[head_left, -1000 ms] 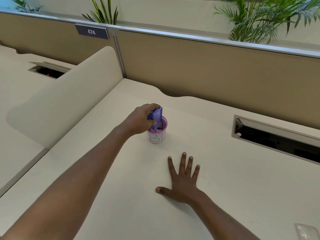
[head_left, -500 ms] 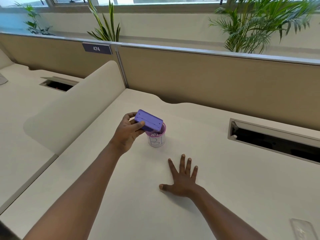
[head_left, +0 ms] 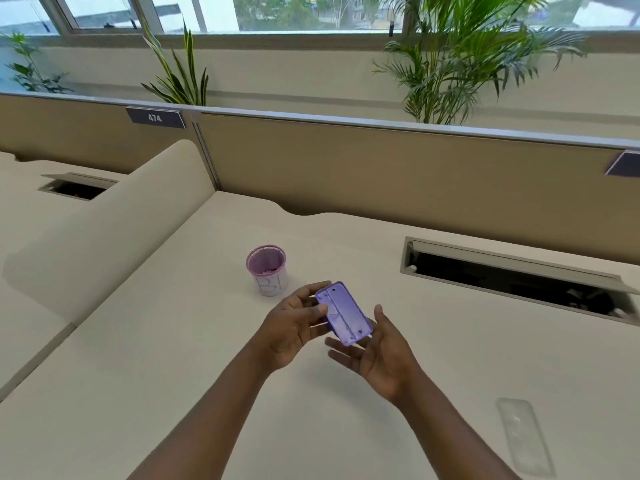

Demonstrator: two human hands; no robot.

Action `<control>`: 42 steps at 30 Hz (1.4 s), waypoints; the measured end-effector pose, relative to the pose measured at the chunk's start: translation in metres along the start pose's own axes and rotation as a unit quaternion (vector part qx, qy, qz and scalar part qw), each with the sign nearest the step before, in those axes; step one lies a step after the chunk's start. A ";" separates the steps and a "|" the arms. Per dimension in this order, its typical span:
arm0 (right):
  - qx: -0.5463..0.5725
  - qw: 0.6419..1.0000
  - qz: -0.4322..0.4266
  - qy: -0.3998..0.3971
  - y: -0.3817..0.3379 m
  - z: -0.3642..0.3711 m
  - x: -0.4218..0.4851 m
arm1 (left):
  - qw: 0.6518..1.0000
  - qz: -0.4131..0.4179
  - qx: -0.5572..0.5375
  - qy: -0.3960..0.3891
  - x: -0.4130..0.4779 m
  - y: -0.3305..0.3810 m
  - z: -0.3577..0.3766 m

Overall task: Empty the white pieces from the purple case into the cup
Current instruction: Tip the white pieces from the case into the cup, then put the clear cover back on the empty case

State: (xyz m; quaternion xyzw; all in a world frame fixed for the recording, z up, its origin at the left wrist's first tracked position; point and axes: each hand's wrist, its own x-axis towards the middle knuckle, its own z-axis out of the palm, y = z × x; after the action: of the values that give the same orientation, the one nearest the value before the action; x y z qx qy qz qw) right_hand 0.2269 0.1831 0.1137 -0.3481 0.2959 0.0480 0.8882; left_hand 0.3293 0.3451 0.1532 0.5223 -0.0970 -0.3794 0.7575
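my left hand (head_left: 294, 327) pinches case (head_left: 343, 313): purple, translucent, flat oblong, rounded corners, ridge lengthwise. my right hand (head_left: 384, 355) spread beneath near end. cup (head_left: 266, 271) beyond.

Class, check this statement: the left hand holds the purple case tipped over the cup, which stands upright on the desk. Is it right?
Not quite. The head view shows the left hand holding the purple case nearer the person, clear of the cup, with the open right hand beside it. The cup does stand upright on the desk.
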 end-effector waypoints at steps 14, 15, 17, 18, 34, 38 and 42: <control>0.120 0.991 -0.045 -0.037 -0.014 -0.117 -0.096 | 0.969 -0.047 0.238 -0.051 -0.002 -0.079 0.138; 0.113 0.992 -0.044 -0.029 -0.015 -0.126 -0.104 | 0.964 -0.047 0.255 -0.055 -0.001 -0.085 0.146; 0.101 0.994 -0.040 -0.012 -0.017 -0.144 -0.118 | 0.957 -0.044 0.280 -0.053 0.001 -0.095 0.161; 0.101 0.994 -0.040 -0.006 -0.018 -0.156 -0.125 | 0.954 -0.043 0.293 -0.044 0.001 -0.101 0.171; 0.215 0.969 -0.071 0.097 -0.011 -0.283 -0.224 | 0.609 0.026 0.778 -0.151 0.017 -0.218 0.263; 0.231 0.964 -0.069 0.110 -0.011 -0.296 -0.235 | 0.569 0.056 0.810 -0.134 0.023 -0.222 0.269; 0.235 0.963 -0.066 0.116 -0.009 -0.303 -0.242 | 0.572 0.037 0.812 -0.110 0.024 -0.220 0.270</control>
State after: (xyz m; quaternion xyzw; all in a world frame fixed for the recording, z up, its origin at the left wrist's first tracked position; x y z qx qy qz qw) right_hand -0.1176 0.0094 0.0779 -0.1515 0.3766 -0.1220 0.9057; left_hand 0.0951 0.0979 0.0744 0.8685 -0.4662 -0.1680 0.0125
